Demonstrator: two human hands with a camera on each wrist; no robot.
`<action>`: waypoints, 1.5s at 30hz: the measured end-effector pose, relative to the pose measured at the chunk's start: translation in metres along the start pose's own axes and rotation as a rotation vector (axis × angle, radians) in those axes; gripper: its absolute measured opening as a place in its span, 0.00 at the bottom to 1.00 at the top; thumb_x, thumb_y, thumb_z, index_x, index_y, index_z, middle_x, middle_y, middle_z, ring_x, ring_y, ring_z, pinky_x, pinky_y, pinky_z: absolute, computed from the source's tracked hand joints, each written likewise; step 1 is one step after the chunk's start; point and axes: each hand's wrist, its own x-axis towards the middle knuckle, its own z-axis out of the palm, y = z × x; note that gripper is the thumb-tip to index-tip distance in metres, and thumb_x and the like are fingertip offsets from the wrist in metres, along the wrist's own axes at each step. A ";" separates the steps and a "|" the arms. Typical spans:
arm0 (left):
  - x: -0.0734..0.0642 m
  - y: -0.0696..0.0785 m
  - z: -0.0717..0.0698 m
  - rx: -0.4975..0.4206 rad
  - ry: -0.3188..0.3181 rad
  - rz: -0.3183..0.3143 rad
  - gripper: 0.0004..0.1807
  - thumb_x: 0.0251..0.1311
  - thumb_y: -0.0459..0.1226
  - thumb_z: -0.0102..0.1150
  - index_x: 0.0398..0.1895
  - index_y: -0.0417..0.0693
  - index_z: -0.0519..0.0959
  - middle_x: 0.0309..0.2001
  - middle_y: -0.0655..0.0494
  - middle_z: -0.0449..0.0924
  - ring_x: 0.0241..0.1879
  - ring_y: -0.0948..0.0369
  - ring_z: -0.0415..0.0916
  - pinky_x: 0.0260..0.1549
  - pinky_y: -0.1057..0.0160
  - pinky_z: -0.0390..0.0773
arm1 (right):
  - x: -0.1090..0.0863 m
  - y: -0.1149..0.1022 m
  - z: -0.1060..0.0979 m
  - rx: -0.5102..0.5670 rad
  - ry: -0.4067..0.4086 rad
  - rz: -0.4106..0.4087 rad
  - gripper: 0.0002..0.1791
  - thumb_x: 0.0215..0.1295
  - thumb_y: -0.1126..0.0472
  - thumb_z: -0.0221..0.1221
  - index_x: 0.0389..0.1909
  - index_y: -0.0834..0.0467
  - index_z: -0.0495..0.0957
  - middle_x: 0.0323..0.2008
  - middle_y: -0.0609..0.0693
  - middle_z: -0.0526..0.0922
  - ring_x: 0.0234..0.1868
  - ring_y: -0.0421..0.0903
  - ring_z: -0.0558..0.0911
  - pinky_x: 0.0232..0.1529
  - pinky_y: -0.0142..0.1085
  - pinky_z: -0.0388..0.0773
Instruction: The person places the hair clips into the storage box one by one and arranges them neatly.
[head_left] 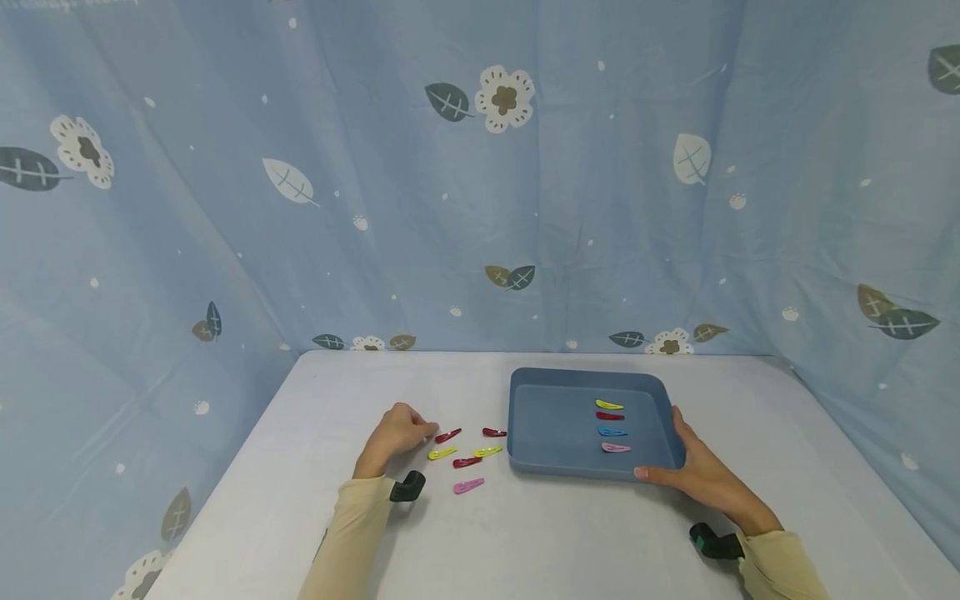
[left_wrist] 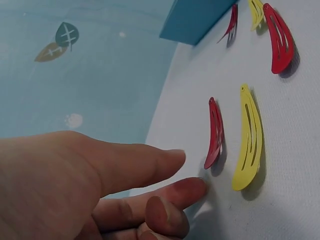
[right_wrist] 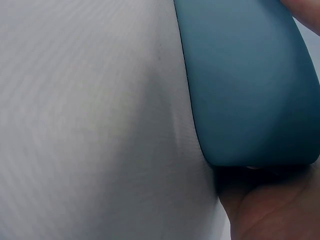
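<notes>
A person's left hand (head_left: 396, 435), thumb and forefinger parted and empty, hangs just beside a red hair clip (head_left: 448, 436) on the white table (head_left: 540, 533); the right hand (head_left: 707, 480) grips the near right corner of a blue tray (head_left: 555, 425); four clips (head_left: 611, 416) lie in a column inside, five more (head_left: 468, 486) left of it.

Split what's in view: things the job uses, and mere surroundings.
Part of the job, likely:
blue tray, gripped by the right hand
four clips inside it
six loose clips, left hand near them

Surroundings, apparently:
white tabletop
patterned curtain
black wrist devices
</notes>
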 end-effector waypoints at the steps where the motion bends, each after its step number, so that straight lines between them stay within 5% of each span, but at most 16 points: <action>1: 0.000 0.000 0.000 0.001 -0.006 0.004 0.15 0.65 0.45 0.67 0.36 0.39 0.87 0.36 0.48 0.84 0.33 0.57 0.74 0.31 0.63 0.71 | 0.000 0.000 0.000 0.001 0.002 0.000 0.74 0.59 0.44 0.72 0.80 0.64 0.19 0.80 0.75 0.28 0.79 0.80 0.37 0.70 0.77 0.44; 21: -0.003 0.004 0.003 0.032 -0.023 0.051 0.10 0.55 0.40 0.77 0.29 0.42 0.87 0.33 0.52 0.85 0.33 0.58 0.76 0.33 0.60 0.75 | 0.001 0.001 0.000 -0.005 0.012 -0.014 0.74 0.59 0.44 0.72 0.80 0.65 0.20 0.79 0.76 0.29 0.78 0.80 0.37 0.70 0.78 0.44; 45: 0.000 0.003 -0.002 -0.034 -0.060 0.102 0.13 0.69 0.40 0.63 0.39 0.38 0.87 0.37 0.51 0.84 0.34 0.58 0.73 0.33 0.63 0.72 | 0.001 0.000 0.001 -0.013 0.012 -0.005 0.75 0.59 0.43 0.72 0.80 0.64 0.20 0.79 0.76 0.29 0.78 0.80 0.38 0.70 0.77 0.44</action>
